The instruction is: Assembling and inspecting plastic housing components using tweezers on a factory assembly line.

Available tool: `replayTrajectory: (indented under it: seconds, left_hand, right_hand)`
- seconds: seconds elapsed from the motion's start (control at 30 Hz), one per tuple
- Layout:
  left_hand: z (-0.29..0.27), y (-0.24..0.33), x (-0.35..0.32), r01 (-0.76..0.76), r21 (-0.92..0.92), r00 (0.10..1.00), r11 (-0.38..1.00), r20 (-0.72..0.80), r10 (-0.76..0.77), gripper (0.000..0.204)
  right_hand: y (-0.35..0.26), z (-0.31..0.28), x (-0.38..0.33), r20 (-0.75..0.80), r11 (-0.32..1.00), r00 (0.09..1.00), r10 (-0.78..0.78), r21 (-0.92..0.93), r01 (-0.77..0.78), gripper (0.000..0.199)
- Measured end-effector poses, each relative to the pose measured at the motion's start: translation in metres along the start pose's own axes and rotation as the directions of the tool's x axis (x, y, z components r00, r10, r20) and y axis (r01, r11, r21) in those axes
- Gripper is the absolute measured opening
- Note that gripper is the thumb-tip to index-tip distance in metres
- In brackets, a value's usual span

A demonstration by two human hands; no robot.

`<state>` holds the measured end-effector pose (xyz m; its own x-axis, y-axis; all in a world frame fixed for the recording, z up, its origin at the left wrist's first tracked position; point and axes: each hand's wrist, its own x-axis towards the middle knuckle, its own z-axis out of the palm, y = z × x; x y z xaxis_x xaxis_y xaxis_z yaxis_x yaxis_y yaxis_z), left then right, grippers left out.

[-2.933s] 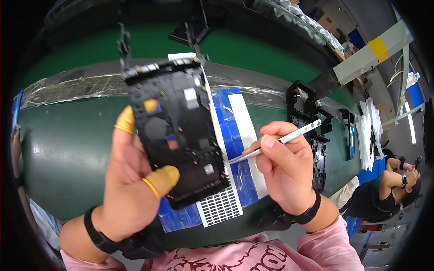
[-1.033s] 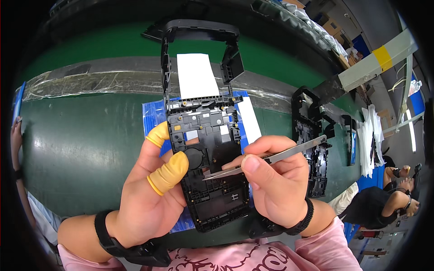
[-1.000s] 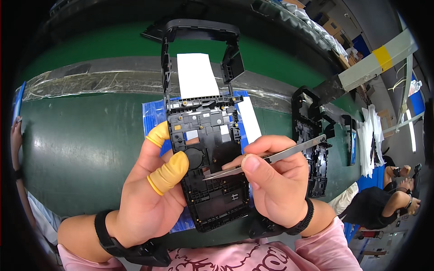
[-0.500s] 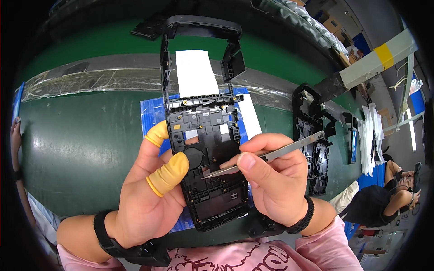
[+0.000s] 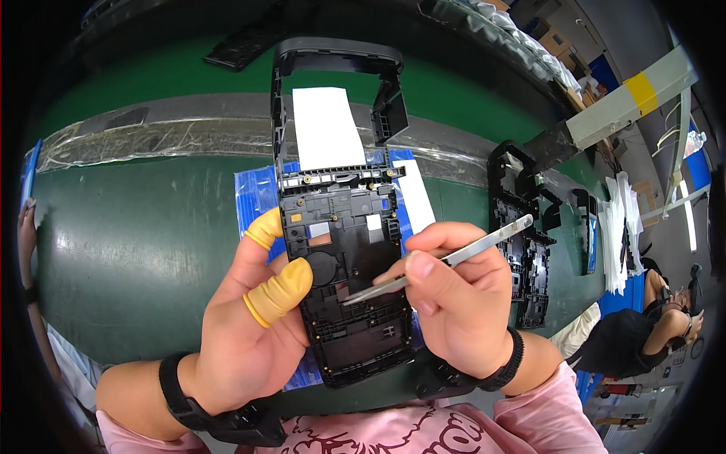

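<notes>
My left hand point(image 5: 253, 321), with yellow finger cots on its thumb and one finger, grips the left edge of a black plastic device housing point(image 5: 325, 303). The housing is held up in front of me, its ribbed inner side facing me and its open loop frame pointing away. Small brass-coloured inserts and a round recess show inside it. My right hand point(image 5: 461, 303) pinches metal tweezers point(image 5: 473, 250) between thumb and fingers. The tweezer tips are over the middle of the housing, near a small reddish-brown patch; whether they touch it I cannot tell.
Below the housing lie a blue sheet point(image 5: 253, 197) and white paper point(image 5: 325, 129) on the green table point(image 5: 144, 250). Another black housing point(image 5: 522, 250) stands to the right. Beyond, a dark part point(image 5: 242, 47) rests on a green belt point(image 5: 174, 72). People are at both sides.
The tweezers have rolled in my right fingers, and their upper end has shifted slightly left and up. The housing's loop end has dipped a little. The dark part on the belt has moved left.
</notes>
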<state>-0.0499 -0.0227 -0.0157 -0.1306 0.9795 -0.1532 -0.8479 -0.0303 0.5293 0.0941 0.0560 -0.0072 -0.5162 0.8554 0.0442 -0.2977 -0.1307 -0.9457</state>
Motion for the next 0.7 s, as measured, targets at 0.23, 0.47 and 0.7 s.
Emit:
replayTrajectory:
  seconds: [0.23, 0.47, 0.7]
  left_hand:
    - [-0.001, -0.001, 0.005, -0.029, 0.189, 0.998, 0.982, -0.056, 0.040, 0.059]
    - [0.013, 0.004, 0.047, 0.074, 0.230, 0.997, 0.970, -0.051, -0.064, 0.049]
    - [0.003, 0.079, 0.232, -0.127, 0.972, 0.789, -0.199, 0.220, 0.573, 0.045]
  right_hand:
    - [-0.028, -0.013, 0.007, -0.083, 0.993, 0.996, 0.042, 0.113, -0.032, 0.010]
    - [-0.038, -0.049, 0.013, -0.166, 0.987, 0.978, -0.123, 0.083, 0.139, 0.015]
    - [-0.035, -0.055, 0.002, -0.237, 0.983, 0.962, -0.136, 0.090, 0.161, 0.015]
